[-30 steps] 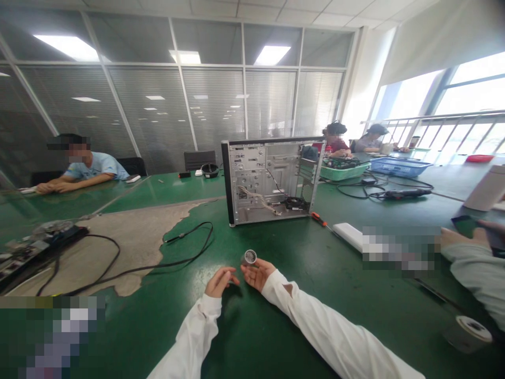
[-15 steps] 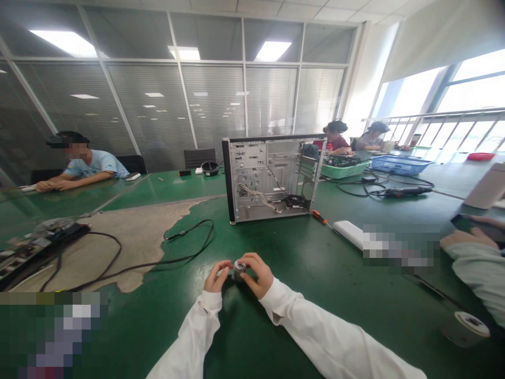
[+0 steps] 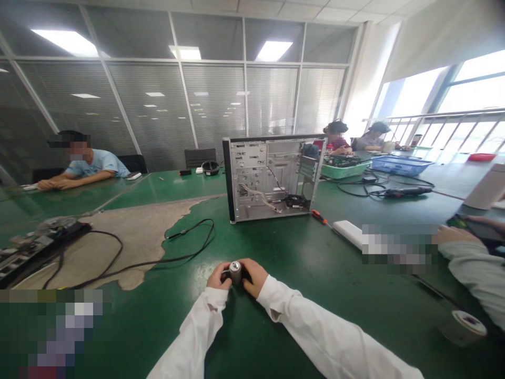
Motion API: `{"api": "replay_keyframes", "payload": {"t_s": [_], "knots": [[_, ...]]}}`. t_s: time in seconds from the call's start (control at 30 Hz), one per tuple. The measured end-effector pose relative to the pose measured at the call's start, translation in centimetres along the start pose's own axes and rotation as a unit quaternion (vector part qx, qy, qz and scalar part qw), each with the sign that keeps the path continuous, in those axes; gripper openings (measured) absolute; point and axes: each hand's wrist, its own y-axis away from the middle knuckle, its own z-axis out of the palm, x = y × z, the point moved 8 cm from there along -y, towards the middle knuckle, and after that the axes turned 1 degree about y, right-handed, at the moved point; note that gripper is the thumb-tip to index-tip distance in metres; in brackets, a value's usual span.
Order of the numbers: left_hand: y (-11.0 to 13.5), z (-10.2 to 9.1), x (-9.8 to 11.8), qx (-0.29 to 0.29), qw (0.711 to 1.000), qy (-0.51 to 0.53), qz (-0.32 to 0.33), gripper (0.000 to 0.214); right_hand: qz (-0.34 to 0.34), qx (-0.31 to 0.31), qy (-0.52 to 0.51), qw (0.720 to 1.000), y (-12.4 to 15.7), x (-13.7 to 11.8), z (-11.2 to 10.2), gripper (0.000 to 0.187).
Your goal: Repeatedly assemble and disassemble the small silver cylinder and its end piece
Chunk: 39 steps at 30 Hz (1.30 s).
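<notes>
A small grey metal cylinder stands upright in front of me, its bright round top showing a dark mark or gap. My right hand curves closed around its right side. From the left, my left hand closes on it with bent fingers, the thumb low beside its base. The fingers partly hide the cylinder's sides, and its exact kind is not clear. Beyond both hands stands an open computer case, its side panel off, with loose wires and a black fan inside.
An orange-handled screwdriver lies by the case, near a white power strip. A black cable runs along the left. At right are a second grey cylinder and another person's hand holding a dark device. Baskets stand farther back.
My fingers have come down from the cylinder's top to its sides, so its top now shows. The left hand has moved in closer. At right, the other person's hand and device have shifted slightly.
</notes>
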Motion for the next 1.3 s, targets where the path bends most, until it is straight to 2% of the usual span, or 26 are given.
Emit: {"api": "replay_keyframes", "payload": {"t_s": [0.13, 0.3, 0.53, 0.73, 0.87, 1.0, 1.17, 1.3], "knots": [[-0.1, -0.1, 0.0, 0.001, 1.000, -0.008, -0.001, 0.039, -0.004, -0.018, 0.038, 0.999, -0.1, 0.0, 0.1, 0.038], [-0.1, -0.1, -0.1, -0.006, 1.000, -0.020, 0.004, 0.038, -0.012, -0.028, 0.041, 0.999, 0.1, -0.1, 0.2, 0.036], [0.1, -0.1, 0.1, 0.036, 0.999, -0.020, 0.005, 0.035, -0.031, -0.019, 0.043, 0.998, 0.1, -0.4, 0.1, 0.036], [0.1, -0.2, 0.3, 0.019, 1.000, -0.008, -0.004, 0.034, -0.034, -0.015, 0.038, 0.999, 0.1, -0.4, 0.2, 0.037], [0.0, -0.1, 0.6, -0.001, 1.000, -0.013, 0.002, 0.034, -0.021, -0.003, 0.009, 1.000, 0.1, -0.6, -0.4, 0.039], [0.1, 0.1, 0.7, -0.018, 1.000, -0.019, -0.001, 0.033, -0.003, 0.040, -0.072, 0.997, 0.1, -1.0, -1.8, 0.049], [0.1, 0.0, 0.9, -0.015, 1.000, -0.010, -0.009, 0.033, -0.021, 0.071, -0.086, 0.994, -0.5, -2.2, -2.8, 0.033], [0.1, -0.1, 1.1, -0.009, 1.000, -0.009, -0.016, 0.033, -0.001, 0.075, -0.065, 0.995, -1.1, -2.3, -2.8, 0.023]]}}
